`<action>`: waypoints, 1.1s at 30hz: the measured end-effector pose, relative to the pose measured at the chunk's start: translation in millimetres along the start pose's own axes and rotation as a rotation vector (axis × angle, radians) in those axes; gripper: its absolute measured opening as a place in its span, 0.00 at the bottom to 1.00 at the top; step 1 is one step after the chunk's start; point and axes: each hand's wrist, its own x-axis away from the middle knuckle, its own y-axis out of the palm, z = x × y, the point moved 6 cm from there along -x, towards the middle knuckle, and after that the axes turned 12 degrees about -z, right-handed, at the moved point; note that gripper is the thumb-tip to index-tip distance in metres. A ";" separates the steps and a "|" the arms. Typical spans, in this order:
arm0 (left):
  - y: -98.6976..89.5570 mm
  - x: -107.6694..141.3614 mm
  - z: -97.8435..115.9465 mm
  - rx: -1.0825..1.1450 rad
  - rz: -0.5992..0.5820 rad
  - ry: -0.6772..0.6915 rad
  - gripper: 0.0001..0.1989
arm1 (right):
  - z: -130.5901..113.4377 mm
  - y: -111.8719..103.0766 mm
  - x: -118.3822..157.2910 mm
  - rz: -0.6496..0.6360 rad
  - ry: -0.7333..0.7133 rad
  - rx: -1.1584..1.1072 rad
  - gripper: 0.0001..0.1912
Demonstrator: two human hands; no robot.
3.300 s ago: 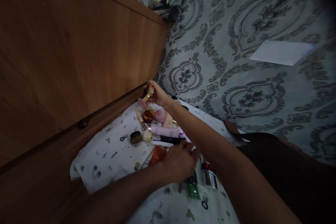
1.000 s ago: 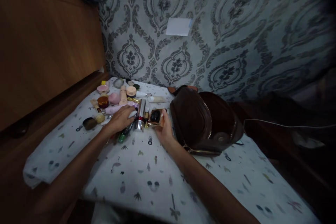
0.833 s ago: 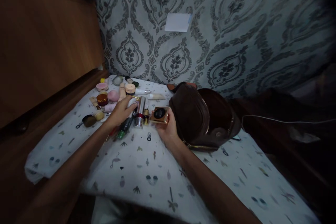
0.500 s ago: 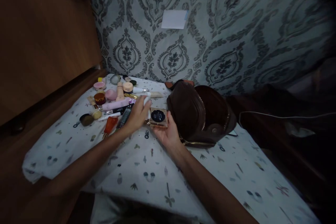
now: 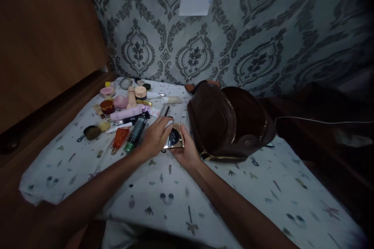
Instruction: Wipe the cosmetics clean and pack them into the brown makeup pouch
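The right hand's (image 5: 188, 152) grip holds a gold compact (image 5: 174, 136), brown bag (image 5: 209, 120) just rightward. The left hand (image 5: 154, 138), pinching something white (image 5: 169, 123), meets its left side.

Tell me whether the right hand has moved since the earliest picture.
Yes: judged against the wooden cabinet, the right hand has moved away, rightward and nearer the camera.

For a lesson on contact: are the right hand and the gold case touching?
Touching. The head view shows the right hand gripping the gold case at its right edge.
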 end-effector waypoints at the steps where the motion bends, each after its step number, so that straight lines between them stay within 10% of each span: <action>1: -1.3 -0.8 -1.7 0.034 0.007 -0.012 0.14 | 0.2 0.8 -0.1 -0.003 0.007 0.007 0.08; 8: -7.4 -6.2 -16.2 0.344 0.057 -0.131 0.18 | 2.7 8.7 -0.2 -0.089 0.032 0.039 0.10; 21: -3.9 3.3 17.8 -0.174 -0.106 0.049 0.18 | 4.2 12.6 4.7 -0.166 -0.044 0.251 0.07; 33: -15.7 -3.4 -3.9 0.374 0.040 -0.169 0.10 | -0.7 19.0 6.7 -0.224 -0.068 0.190 0.13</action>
